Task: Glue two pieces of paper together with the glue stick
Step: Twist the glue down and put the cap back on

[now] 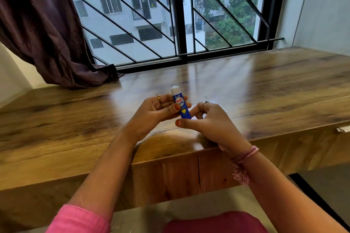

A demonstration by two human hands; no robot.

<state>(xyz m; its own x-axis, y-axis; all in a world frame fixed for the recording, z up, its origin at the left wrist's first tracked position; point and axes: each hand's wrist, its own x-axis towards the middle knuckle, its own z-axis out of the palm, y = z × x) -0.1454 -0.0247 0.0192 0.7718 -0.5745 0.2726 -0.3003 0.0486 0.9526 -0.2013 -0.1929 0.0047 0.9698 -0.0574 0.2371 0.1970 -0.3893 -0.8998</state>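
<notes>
Now holding the glue stick upright above the near edge of the tabletop, roughly midway along that edge, white glue tip exposed at the top and no cap showing. Gripping the blue barrel with the left hand, thumb pressing the label and fingers wrapping behind. Pinching at the base of the tube with the right hand, thumb and fingers closing around the bottom end, probably turning the knob to raise the glue. Looking for the paper: only a pale sliver showing just past the right hand, lying on the tabletop, too hidden to tell whether one sheet or two. Doing this step well, judging from the frame: keeping the barrel steady in the left hand while twisting only the bottom with the right; raising just a short length of glue, since a long column tends to snap or smear; keeping the sticky tip clear of fingers and of the wood. Then, likely, shifting the stick into one hand and flattening the paper with the other before spreading glue along its edges. Noting the curtain bunching at the far left corner, well apart from the work.
</notes>
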